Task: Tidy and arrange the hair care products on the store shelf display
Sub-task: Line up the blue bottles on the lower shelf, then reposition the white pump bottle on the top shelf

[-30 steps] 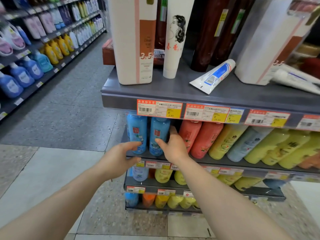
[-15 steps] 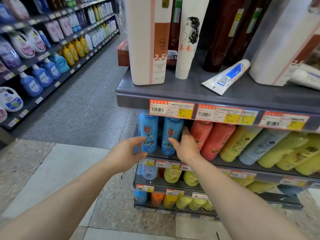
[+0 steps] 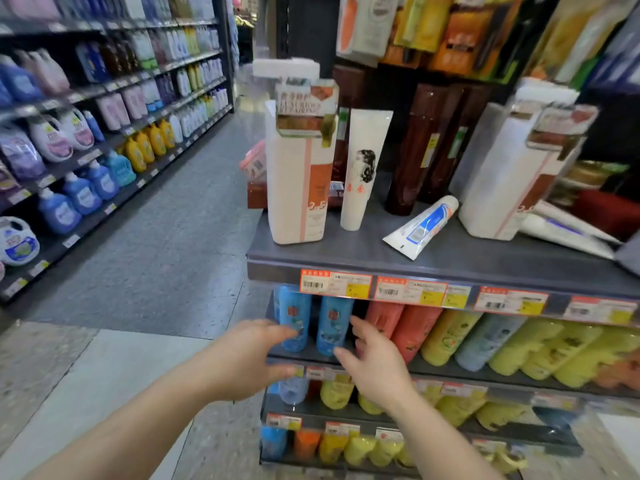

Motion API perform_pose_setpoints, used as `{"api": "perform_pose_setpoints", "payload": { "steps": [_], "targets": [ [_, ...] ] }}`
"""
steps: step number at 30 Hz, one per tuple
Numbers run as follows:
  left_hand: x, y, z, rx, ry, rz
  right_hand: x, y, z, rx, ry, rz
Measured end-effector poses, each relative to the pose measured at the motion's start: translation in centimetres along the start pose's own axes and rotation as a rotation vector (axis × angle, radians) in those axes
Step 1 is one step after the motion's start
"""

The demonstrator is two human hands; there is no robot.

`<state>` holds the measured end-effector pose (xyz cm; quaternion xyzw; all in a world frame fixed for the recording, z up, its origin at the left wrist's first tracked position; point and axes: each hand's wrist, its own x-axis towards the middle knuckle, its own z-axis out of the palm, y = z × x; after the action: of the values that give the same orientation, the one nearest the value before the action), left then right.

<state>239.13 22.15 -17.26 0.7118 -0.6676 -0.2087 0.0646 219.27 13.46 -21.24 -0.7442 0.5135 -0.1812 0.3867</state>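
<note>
We've got both hands spread open, left hand (image 3: 247, 358) and right hand (image 3: 375, 363) flanking the two blue bottles (image 3: 313, 323), holding nothing.

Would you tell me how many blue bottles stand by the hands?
2: one blue bottle behind the left hand, another between both hands; more may hide behind.

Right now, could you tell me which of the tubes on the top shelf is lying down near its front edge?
The white tube with blue stripes lies on its side, cap pointing back. The tall white tube with the printed portrait stands upright on its cap.
</note>
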Motion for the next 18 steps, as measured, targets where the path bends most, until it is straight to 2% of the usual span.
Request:
{"api": "perform_pose_setpoints", "payload": {
  "steps": [2, 4, 7, 9, 11, 13, 15, 18],
  "targets": [
    [-2.1, 1.0, -3.5, 0.104, -0.062, 0.038, -1.5, -2.4, -1.4, -0.06, -0.011, -0.084],
    [-3.9, 2.2, -7.6, 0.239, -0.011, 0.027, -2.5, -5.5, -3.1, -0.075, 0.024, -0.19],
    [-4.9, 2.8, -12.6, 0.497, 0.256, -0.002, -3.1, -10.3, -5.4, 0.008, 0.134, -0.337],
    [-4.0, 2.4, -14.4, 0.554, 0.427, -0.047, -2.5, -12.8, -6.3, 0.094, 0.205, -0.385],
    [-2.3, 2.1, -15.2, 0.37, 0.506, -0.08, -1.0, -14.6, -6.7, 0.15, 0.239, -0.409],
    [-0.5, 2.2, -15.4, -0.022, 0.543, -0.068, 1.0, -15.6, -6.6, 0.135, 0.24, -0.391],
    [1.3, 2.1, -15.5, -0.361, 0.526, -0.044, 3.0, -16.3, -6.5, 0.097, 0.217, -0.332],
    [3.5, 1.7, -15.7, -0.634, 0.443, -0.032, 5.0, -16.8, -5.7, 0.069, 0.163, -0.301]
  ]
}}
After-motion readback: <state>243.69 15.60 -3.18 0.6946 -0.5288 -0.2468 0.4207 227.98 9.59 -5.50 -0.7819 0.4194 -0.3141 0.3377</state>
